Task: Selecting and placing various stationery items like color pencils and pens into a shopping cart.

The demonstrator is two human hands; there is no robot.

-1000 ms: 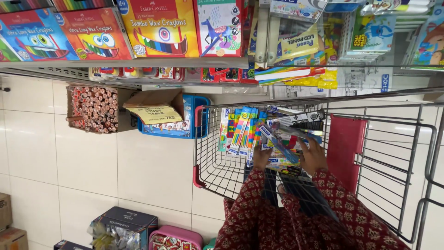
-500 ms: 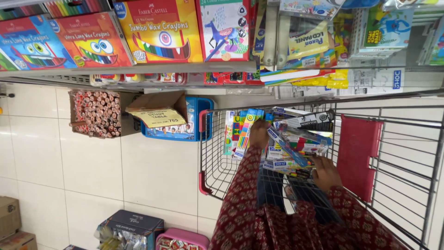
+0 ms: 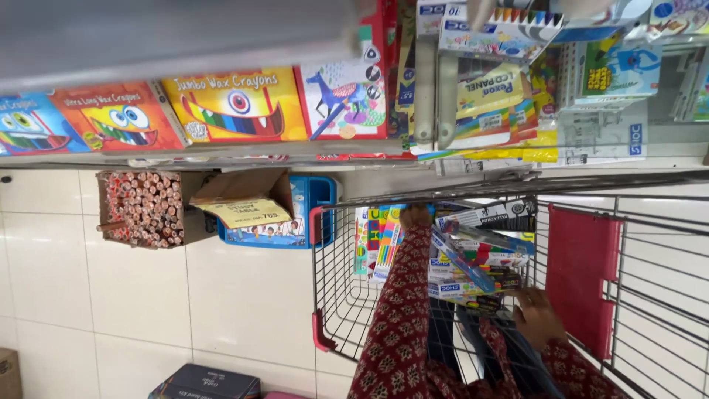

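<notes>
Stationery shelves (image 3: 236,111) and white floor tiles sit behind a wire cart (image 3: 336,295). Inside it, a stack of pencil boxes (image 3: 473,273) is gripped by both the left hand (image 3: 415,216) and right hand (image 3: 535,314), fingers closed round the ends. Looks like the stacking step; a careful set-down is needed next, probably.

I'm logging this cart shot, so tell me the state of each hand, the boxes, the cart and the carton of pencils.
Left hand: reaching deep into the cart, on the far end of the boxes.
Right hand: holding the near end of the boxes.
Stack of boxes: gripped between both hands, inside the cart.
Wire cart: partly filled.
Cardboard carton of pencils: open, full.
</notes>
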